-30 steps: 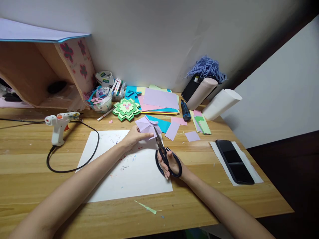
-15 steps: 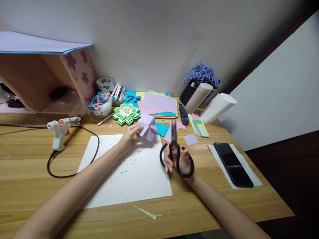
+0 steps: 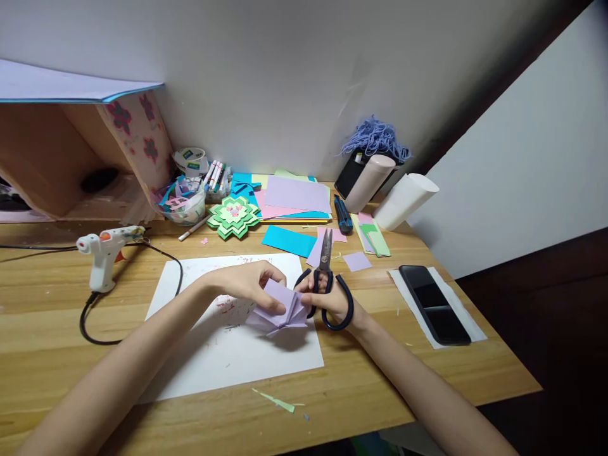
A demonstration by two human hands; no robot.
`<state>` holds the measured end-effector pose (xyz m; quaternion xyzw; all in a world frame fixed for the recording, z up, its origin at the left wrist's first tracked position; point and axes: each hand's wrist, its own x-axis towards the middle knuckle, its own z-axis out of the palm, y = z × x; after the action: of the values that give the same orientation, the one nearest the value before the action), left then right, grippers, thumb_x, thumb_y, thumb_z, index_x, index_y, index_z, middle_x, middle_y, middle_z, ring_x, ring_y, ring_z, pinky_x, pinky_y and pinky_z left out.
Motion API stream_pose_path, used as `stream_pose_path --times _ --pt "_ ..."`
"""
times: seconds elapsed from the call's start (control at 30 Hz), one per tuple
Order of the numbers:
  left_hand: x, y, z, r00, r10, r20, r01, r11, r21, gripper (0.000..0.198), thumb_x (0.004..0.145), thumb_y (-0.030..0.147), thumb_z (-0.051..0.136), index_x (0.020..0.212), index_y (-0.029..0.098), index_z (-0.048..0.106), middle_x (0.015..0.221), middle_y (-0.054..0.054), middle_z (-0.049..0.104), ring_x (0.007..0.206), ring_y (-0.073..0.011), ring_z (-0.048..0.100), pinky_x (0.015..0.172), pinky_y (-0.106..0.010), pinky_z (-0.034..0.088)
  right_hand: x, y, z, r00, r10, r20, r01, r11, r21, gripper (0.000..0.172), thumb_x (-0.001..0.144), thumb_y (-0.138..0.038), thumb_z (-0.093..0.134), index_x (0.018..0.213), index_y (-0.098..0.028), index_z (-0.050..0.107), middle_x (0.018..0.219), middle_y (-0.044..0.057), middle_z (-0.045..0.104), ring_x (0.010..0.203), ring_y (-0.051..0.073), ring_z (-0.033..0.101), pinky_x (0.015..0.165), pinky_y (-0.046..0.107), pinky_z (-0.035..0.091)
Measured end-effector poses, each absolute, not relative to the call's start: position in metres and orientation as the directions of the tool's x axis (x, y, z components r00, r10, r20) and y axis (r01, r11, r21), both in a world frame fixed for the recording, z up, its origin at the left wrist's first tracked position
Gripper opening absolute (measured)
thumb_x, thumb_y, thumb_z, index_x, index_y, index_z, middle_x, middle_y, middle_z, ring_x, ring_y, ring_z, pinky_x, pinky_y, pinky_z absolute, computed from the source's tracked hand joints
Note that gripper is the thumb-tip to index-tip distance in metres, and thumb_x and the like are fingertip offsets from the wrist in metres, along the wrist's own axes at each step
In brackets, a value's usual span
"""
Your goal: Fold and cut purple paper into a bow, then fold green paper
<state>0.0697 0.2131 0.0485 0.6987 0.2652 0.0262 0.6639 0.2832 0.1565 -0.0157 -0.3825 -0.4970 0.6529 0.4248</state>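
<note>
My left hand (image 3: 251, 280) pinches the paper (image 3: 286, 293) just left of my right hand (image 3: 336, 299), which holds its edge and the scissors (image 3: 325, 250).

Head camera, single view.
Worn on head; faces forward and down across the table (image 3: 356, 392), near above left hand (image 3: 249, 282) and right hand (image 3: 337, 297), toward the wall (image 3: 266, 82).
</note>
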Motion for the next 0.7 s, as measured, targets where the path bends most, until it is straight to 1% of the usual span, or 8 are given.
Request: stream_pose_path --times 0.13,0.23,0.3,0.4,0.5,0.57,0.63,0.7 --pt "0.073 0.215 0.047 0.746 0.598 -0.292 0.277 0.121 0.953 0.025 0.063 0.035 0.072 0.075 0.016 0.062 0.062 0.001 0.059 0.054 -0.0106 0.052 0.048 -0.020 0.036 0.283 0.153 -0.018 -0.280 0.957 -0.074 -0.094 -0.104 -0.990 0.032 0.059 -0.025 0.078 0.071 -0.018 0.050 0.064 -0.005 0.056 0.056 0.010 0.054 0.052 0.022 0.044" --pt "0.076 0.216 0.046 0.612 0.738 -0.282 0.167 0.228 0.959 0.036 0.066 0.042 0.070 0.088 0.015 0.064 0.072 -0.003 0.063 0.058 -0.0114 0.055 0.050 -0.020 0.037 0.281 0.157 -0.016 -0.207 0.977 -0.054 -0.144 -0.085 -0.986 0.034 0.057 -0.026 0.079 0.070 -0.019 0.049 0.062 -0.005 0.052 0.055 0.010 0.052 0.051 0.022 0.044" --pt "0.080 0.216 0.043 0.588 0.751 -0.300 0.048 0.338 0.940 0.042 0.071 0.051 0.063 0.092 0.016 0.065 0.077 -0.005 0.064 0.063 -0.0127 0.056 0.052 -0.021 0.039 0.279 0.161 -0.015 -0.067 0.997 -0.043 -0.209 -0.056 -0.976 0.036 0.055 -0.027 0.080 0.068 -0.019 0.047 0.059 -0.007 0.049 0.053 0.009 0.050 0.049 0.022 0.043" --pt "0.087 0.213 0.033 0.628 0.706 -0.327 -0.147 0.520 0.841 0.047 0.075 0.059 0.055 0.092 0.016 0.067 0.082 -0.008 0.066 0.071 -0.0163 0.060 0.063 -0.026 0.046 0.277 0.166 -0.013 0.145 0.985 -0.089 -0.326 -0.037 -0.945 0.040 0.050 -0.028 0.081 0.067 -0.020 0.046 0.058 -0.007 0.048 0.053 0.009 0.050 0.049 0.022 0.044" --pt "0.098 0.205 0.021 0.614 0.722 -0.317 -0.278 0.574 0.770 0.042 0.070 0.051 0.066 0.094 0.017 0.067 0.093 -0.009 0.068 0.084 -0.0183 0.062 0.079 -0.029 0.047 0.276 0.170 -0.011 0.205 0.967 -0.149 -0.438 -0.046 -0.898 0.041 0.049 -0.029 0.081 0.068 -0.020 0.047 0.064 -0.005 0.054 0.058 0.011 0.055 0.054 0.023 0.048" --pt "0.106 0.196 0.015 0.606 0.726 -0.326 -0.289 0.582 0.760 0.042 0.064 0.041 0.075 0.096 0.016 0.067 0.099 -0.010 0.067 0.091 -0.0193 0.061 0.087 -0.031 0.044 0.275 0.170 -0.010 0.200 0.969 -0.147 -0.477 -0.035 -0.878 0.039 0.051 -0.030 0.080 0.071 -0.019 0.049 0.071 -0.002 0.058 0.064 0.013 0.059 0.059 0.025 0.050" --pt "0.113 0.187 0.013 0.580 0.743 -0.334 -0.270 0.562 0.782 0.044 0.060 0.031 0.079 0.100 0.017 0.066 0.105 -0.009 0.066 0.098 -0.0187 0.059 0.089 -0.030 0.042 0.274 0.168 -0.011 0.198 0.972 -0.130 -0.484 -0.019 -0.875 0.037 0.052 -0.030 0.080 0.071 -0.019 0.050 0.073 -0.001 0.059 0.068 0.014 0.060 0.061 0.025 0.051" --pt "0.116 0.180 0.014 0.537 0.776 -0.330 -0.241 0.516 0.822 0.043 0.061 0.028 0.078 0.100 0.017 0.066 0.105 -0.008 0.066 0.098 -0.0176 0.058 0.088 -0.028 0.041 0.273 0.166 -0.013 0.209 0.968 -0.137 -0.477 -0.021 -0.878 0.039 0.051 -0.029 0.081 0.069 -0.018 0.048 0.068 -0.003 0.056 0.063 0.011 0.058 0.057 0.022 0.050"
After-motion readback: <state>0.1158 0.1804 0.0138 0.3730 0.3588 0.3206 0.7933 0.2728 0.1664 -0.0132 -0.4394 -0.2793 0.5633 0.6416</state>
